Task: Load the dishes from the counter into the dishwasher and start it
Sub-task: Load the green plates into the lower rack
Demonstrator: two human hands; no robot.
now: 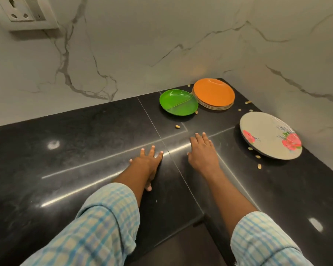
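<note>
The left hand is laid palm down on the black bench, its fingers straight and spread and its thumb turned back toward the body; nothing is held in it. The right hand is stretched a little further forward, palm down and fingers straight and close together, likewise released and holding nothing (whether it presses on the stone or only hovers just over it cannot be told). Both forearms are extended from rolled check sleeves, and the two hands are kept apart on either side of a seam in the bench.

Beyond the right hand, a green divided plate is seen on the bench, its right rim touching a stack of plates topped by an orange plate in the corner. To the right of the right hand, well apart from it, a grey floral plate is set near the side wall; it appears blurred and slightly tilted. Small pale husks are scattered among the plates. The bench is backed by a marble wall, on which a socket is mounted at upper left
</note>
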